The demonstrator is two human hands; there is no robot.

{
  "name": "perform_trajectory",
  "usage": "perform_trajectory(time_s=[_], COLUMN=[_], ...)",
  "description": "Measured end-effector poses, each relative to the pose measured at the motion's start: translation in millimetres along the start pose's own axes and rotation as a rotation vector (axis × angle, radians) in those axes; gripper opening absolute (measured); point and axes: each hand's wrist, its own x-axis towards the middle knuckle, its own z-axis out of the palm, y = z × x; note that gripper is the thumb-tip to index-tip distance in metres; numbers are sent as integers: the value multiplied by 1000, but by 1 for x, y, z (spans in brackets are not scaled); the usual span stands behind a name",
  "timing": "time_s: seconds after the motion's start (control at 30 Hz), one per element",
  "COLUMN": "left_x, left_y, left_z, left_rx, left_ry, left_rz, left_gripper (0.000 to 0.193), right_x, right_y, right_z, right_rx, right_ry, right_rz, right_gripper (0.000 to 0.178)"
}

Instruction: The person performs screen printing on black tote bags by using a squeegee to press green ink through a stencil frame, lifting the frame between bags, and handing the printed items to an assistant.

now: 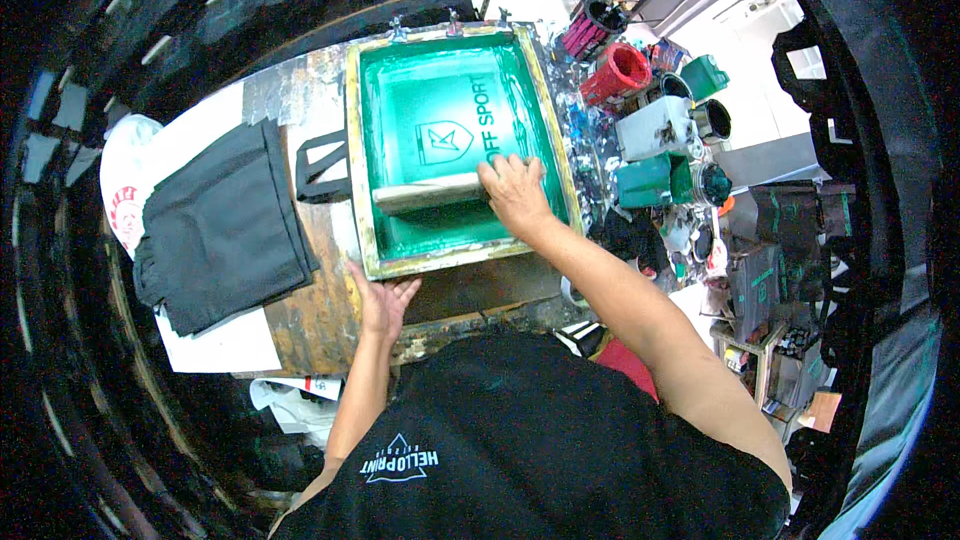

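Note:
A silk-screen frame (355, 140) with a pale, ink-stained rim lies on the work table. Its green mesh (400, 90) carries a dark shield emblem and lettering. Across the near part of the mesh stands a squeegee (425, 194) with a pale wooden handle. My right hand (517, 198) grips its right end. At the frame's near left corner is my left hand (382, 306), palm up with fingers spread and holding nothing; whether it touches the rim I cannot tell. From under the frame's left side sticks out a black strap loop (323, 168), probably part of a bag.
Left of the frame lies a stack of folded black fabric (225, 225). Metal hinge clamps (454, 25) sit at the frame's far edge. On the right stand a red ink tub (617, 75), a white jug (655, 130), a green container (652, 180) and several other pots.

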Motion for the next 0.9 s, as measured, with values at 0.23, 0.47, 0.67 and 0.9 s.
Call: perform_trajectory(time_s=[0.23, 0.47, 0.67, 0.9], left_x=[-1, 8, 17, 43], left_y=[6, 5, 8, 110], left_z=[7, 10, -3, 2], left_rx=[-11, 27, 154, 924], left_ry=[61, 167, 200, -49], left_rz=[-49, -128, -281, -292], left_gripper=[113, 120, 127, 97], right_x=[126, 248, 293, 265], right_y=[61, 117, 128, 134], right_z=[55, 96, 75, 68], right_rx=[61, 2, 99, 51], right_ry=[134, 156, -73, 182], right_rz=[-7, -60, -94, -40], right_gripper=[31, 66, 70, 63])
